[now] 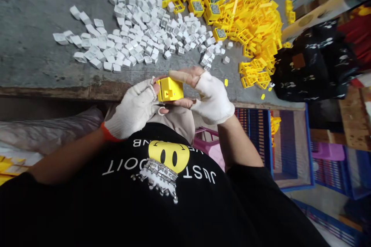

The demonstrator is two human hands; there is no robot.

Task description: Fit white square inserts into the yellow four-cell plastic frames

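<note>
A yellow plastic box-shaped part with a small slot in its face is held between both hands, just over the table's front edge. My left hand, in a white fingerless glove with an orange cuff, grips its left side. On the other side, my right hand, gloved the same way, has fingers along the top and bottom of the part. Beyond the hands lies a spread of small white plastic caps. Yellow housings with grey insides stand behind them.
Yellow open frames are heaped at the right of the grey table. A black patterned bag sits at its right end. Blue crates and a pink stool are below the edge.
</note>
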